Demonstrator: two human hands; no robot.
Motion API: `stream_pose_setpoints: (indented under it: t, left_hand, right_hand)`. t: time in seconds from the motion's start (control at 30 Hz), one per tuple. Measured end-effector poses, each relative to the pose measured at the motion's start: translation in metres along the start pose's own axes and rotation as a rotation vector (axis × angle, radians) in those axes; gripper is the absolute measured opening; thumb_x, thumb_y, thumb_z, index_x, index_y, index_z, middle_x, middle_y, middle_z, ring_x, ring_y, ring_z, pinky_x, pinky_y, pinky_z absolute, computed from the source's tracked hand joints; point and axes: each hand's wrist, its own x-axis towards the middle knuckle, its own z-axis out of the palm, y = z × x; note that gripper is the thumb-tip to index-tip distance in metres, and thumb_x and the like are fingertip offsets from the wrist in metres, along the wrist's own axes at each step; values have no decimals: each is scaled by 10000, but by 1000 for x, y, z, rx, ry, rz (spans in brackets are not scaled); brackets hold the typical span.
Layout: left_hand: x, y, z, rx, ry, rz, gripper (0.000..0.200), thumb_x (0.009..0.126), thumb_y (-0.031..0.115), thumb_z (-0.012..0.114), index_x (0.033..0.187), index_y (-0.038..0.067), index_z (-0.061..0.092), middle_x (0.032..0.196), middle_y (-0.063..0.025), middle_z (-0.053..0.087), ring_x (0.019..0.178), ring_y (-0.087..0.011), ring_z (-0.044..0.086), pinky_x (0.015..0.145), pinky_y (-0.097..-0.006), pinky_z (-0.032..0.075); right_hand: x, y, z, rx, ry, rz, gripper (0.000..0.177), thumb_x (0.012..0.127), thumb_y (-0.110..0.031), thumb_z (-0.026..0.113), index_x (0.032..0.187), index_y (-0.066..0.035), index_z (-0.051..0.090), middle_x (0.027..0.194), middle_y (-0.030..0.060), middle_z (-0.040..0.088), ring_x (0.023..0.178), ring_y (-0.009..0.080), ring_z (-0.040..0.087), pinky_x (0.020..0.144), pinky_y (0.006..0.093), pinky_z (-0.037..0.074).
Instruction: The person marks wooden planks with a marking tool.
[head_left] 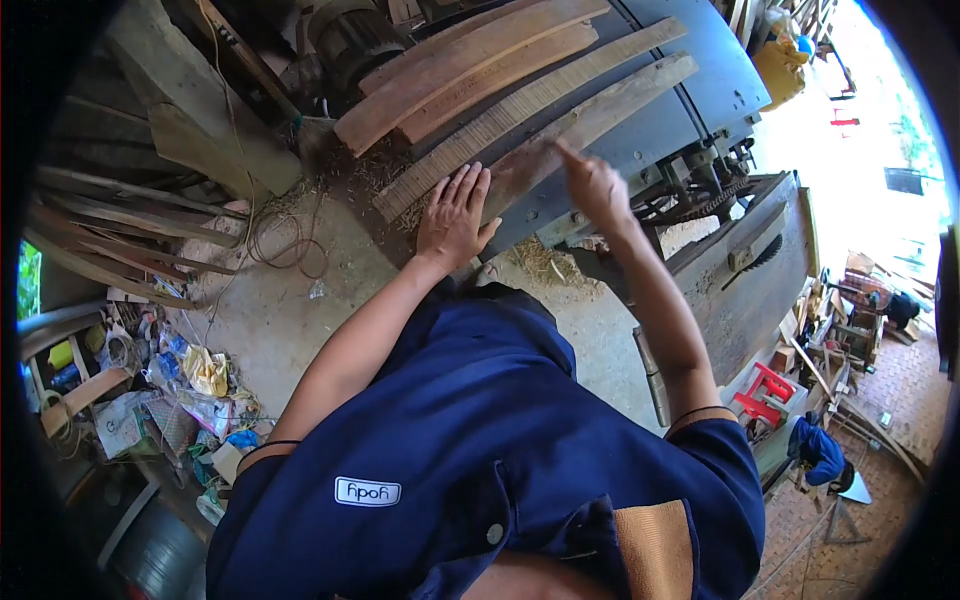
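Several curved wooden pieces lie side by side on a blue-grey metal machine table (720,60). My left hand (457,222) rests with fingers spread at the lower left end of the nearest curved piece (625,100), beside a ridged curved piece (530,115). Above the nearest piece, my right hand (598,190) is closed, with a finger or thin object pointing toward the wood; blur hides what it may hold. Farther back lies a thick reddish-brown curved piece (460,75).
A motor (350,40) stands behind the wood. At the right is a second table with a round saw blade (768,255). Curved boards (150,235) and bags (205,370) lie at the left. A person in blue (820,450) is at the lower right.
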Motion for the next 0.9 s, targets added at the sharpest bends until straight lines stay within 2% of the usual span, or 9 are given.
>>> stream_pose_setpoints:
  t: [0.03,0.17,0.27,0.4,0.47,0.57,0.7,0.8,0.9]
  left_hand:
    - [1,2,1,2,3,1,798,938,444,624,1557,56,304,1574,-133,382,1455,-281,367,1194,-451,291]
    - [2,3,1,1,8,5,792,944,455,612,1560,68,300,1571,-131,383,1457,-283,363,1190,-453,293]
    - [1,1,2,-7,14,11,792,945,450,614,1562,69,297,1571,-134,381,1461,-282,358,1189,-452,295]
    - [-1,0,4,-20,27,26,791,945,442,617,1560,63,296,1567,-142,386,1459,-287,362,1188,-453,298]
    - [1,0,4,-20,27,22,788,946,437,617,1559,60,295,1563,-145,391,1454,-293,371,1191,-456,297]
    - [1,-1,6,-46,26,31,806,937,441,623,1561,65,279,1569,-151,369,1455,-296,364,1197,-473,286]
    - [0,-1,5,-29,38,43,786,945,443,616,1554,58,301,1559,-155,392,1448,-308,378,1197,-459,300]
    - [3,0,3,-41,40,35,782,950,444,609,1553,54,299,1561,-161,386,1449,-312,375,1200,-458,298]
    - [3,-2,2,-39,25,24,788,950,444,608,1558,57,290,1566,-157,378,1452,-313,370,1200,-456,300]
  right_hand:
    - [8,26,12,92,114,-85,401,1003,-208,502,1377,-297,615,816,233,700,740,415,708,639,522,567]
    - [3,10,17,42,94,12,424,1011,-188,451,1385,-324,595,820,226,696,730,404,717,640,517,586]
    - [-8,1,21,8,113,-100,433,1009,-166,438,1380,-325,594,852,244,693,754,421,717,634,511,591]
    - [19,46,13,-14,230,39,405,1047,-231,426,1420,-307,565,759,213,693,649,415,706,543,505,571]
    - [12,34,11,-167,130,36,406,1047,-228,423,1417,-304,570,755,207,691,640,421,700,540,510,563]
    - [-9,12,38,30,272,-248,431,1020,-195,455,1429,-283,558,752,216,689,661,432,698,554,528,561]
    - [22,33,25,94,235,-2,422,984,-182,454,1355,-302,615,779,233,695,720,436,708,642,531,579]
    - [20,22,27,81,212,-10,399,998,-197,458,1345,-306,622,734,230,681,719,420,713,627,536,577]
    - [3,9,35,61,149,-120,429,1015,-208,454,1407,-338,570,856,250,685,747,441,709,619,538,573]
